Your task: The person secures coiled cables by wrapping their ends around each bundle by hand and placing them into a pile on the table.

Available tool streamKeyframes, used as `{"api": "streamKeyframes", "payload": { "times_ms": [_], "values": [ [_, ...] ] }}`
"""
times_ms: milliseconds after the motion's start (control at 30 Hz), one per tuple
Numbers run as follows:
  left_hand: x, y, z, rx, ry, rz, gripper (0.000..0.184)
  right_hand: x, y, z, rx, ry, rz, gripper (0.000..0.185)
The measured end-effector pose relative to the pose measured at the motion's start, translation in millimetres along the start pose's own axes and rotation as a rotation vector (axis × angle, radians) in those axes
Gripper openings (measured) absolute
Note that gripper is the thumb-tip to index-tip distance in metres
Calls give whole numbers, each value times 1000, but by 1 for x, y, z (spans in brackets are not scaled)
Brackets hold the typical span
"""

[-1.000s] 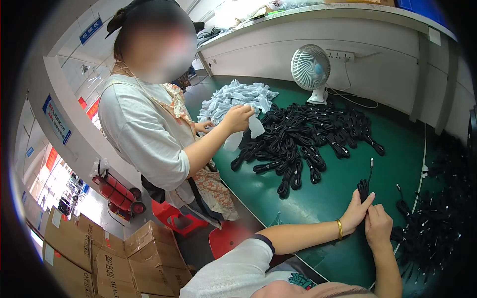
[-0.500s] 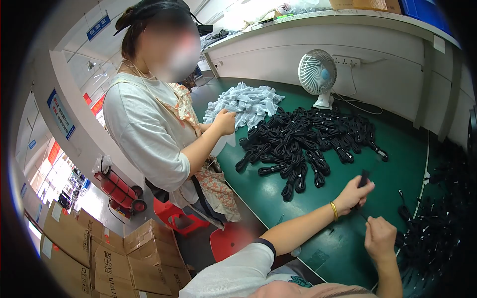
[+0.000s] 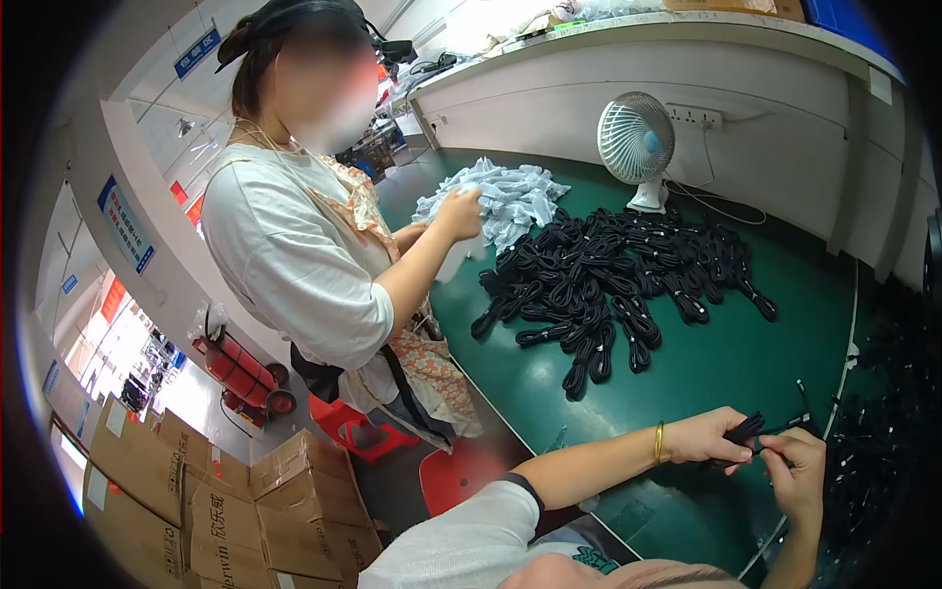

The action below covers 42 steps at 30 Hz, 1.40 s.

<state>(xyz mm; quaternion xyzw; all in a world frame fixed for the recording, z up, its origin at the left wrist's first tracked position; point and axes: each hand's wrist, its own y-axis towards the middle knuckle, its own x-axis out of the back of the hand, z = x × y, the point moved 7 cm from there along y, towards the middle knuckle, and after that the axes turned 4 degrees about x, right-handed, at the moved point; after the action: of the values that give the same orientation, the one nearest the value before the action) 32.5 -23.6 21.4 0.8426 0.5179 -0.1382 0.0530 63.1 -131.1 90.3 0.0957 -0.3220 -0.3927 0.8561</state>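
Observation:
My left hand (image 3: pixel 708 438), with a gold bangle at the wrist, is closed round a folded bundle of black cable (image 3: pixel 746 429). Close against it, my right hand (image 3: pixel 797 459) pinches at the middle of that bundle; what exactly its fingertips grip is hidden. Just beyond both hands, a cable end with a light connector (image 3: pixel 802 391) sticks up. Tied coils of black cable (image 3: pixel 599 280) form a broad heap on the green table (image 3: pixel 520 393). Loose black cables (image 3: pixel 878 452) lie in a dark mass to the right of my hands.
A co-worker (image 3: pixel 294 236) stands at the left, hands (image 3: pixel 456 216) raised beside a heap of pale blue-white packets (image 3: pixel 505 196). A small fan (image 3: pixel 636 142) stands at the table's back. Red stools (image 3: pixel 461 481) and cardboard boxes (image 3: pixel 221 520) are on the floor.
My hands have come together; the left has moved down towards the right with the cable bundle. My right hand has risen to meet it. The co-worker's hand has lifted slightly.

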Motion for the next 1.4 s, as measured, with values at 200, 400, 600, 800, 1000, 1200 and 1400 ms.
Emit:
{"api": "streamKeyframes", "payload": {
  "times_ms": [200, 400, 600, 800, 1000, 1200, 1400],
  "values": [
    [4, -5, -2, 84, 53, -150, 13, -2, -3, -25, -268, 269, 37, 4],
    [26, -5, 3, -34, 79, -293, 10, -19, -2, -34, -251, 322, 67, 6],
    [18, -4, 0, -126, 50, -261, 14, -25, -4, -27, -161, 333, 4, 5],
    [24, 2, 11, -56, -12, -361, 12, -30, -5, -49, -316, 378, -17, 9],
    [53, 6, 15, -96, 101, -596, 15, -17, 2, -26, 15, -236, -57, 4],
    [76, -5, -9, -108, 218, -735, 19, -32, -3, 0, 18, -179, 76, 8],
    [62, -7, -24, -288, 622, -704, 46, -19, 0, 2, 93, -245, 103, 7]
  ]
}}
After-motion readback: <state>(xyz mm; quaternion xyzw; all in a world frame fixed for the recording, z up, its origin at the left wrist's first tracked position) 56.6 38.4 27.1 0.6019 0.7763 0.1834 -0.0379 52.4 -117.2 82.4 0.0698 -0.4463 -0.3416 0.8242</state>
